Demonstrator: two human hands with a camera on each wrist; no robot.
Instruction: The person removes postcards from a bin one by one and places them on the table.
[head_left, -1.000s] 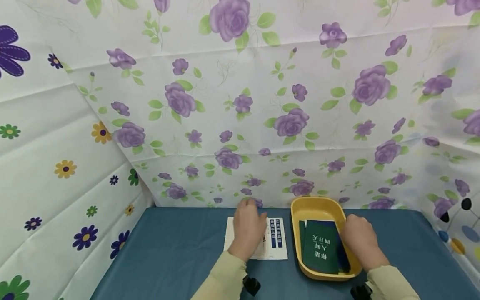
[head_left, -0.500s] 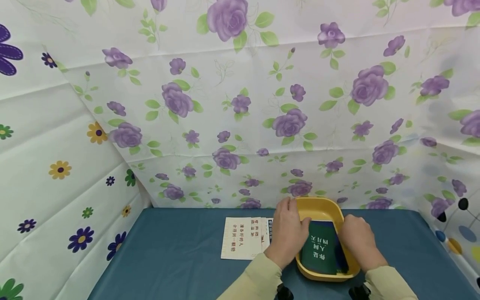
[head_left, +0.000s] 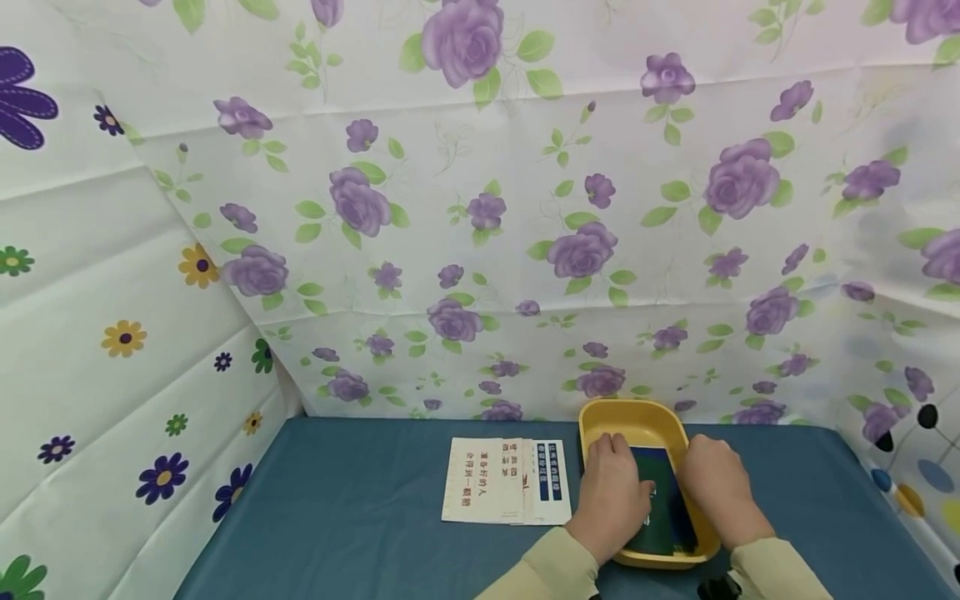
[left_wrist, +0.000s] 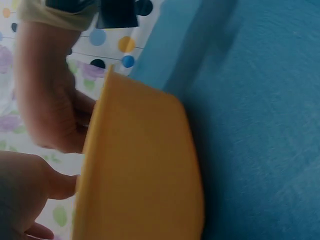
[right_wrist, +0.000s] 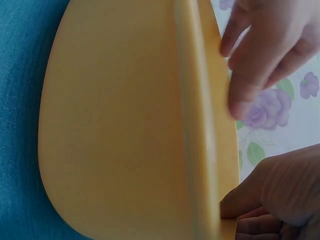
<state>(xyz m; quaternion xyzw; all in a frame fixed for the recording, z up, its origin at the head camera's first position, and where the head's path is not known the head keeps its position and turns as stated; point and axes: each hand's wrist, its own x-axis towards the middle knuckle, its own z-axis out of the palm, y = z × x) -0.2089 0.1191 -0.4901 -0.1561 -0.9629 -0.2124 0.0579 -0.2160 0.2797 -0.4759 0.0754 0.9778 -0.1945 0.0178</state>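
Yellow plastic, or something like it, makes up the tray (head_left: 636, 428) I have in my feed, resting on a teal-blue cloth (head_left: 337, 500) near the far edge of the table. Inside it I see a green booklet (head_left: 662, 523) lying flat, with something dark blue (head_left: 681, 518) showing past its right side and far end. My head camera puts the left hand (head_left: 613, 496) over the tray's left side, covering much of the green cover; its fingers reach forward, with the thumb set apart toward the right. From the right wrist view those fingers look loose and slightly blurred, and I see nothing gripped between them, though I cannot tell whether they touch the cover. The right hand (head_left: 718, 482) holds the tray's right rim, fingers curled and thumb against the edge. Left of the tray, just beside it, I find overlapping pale booklets (head_left: 483, 483) flat on the cloth, printed in reddish-brown characters, and at their right end a white cover with dark blue bands (head_left: 549, 471). Behind everything hangs a white backdrop (head_left: 480, 250) of purple roses, with a daisy-patterned sheet (head_left: 75, 400) on the left side. Pale yellowish sleeves (head_left: 543, 567) reach both wrists.
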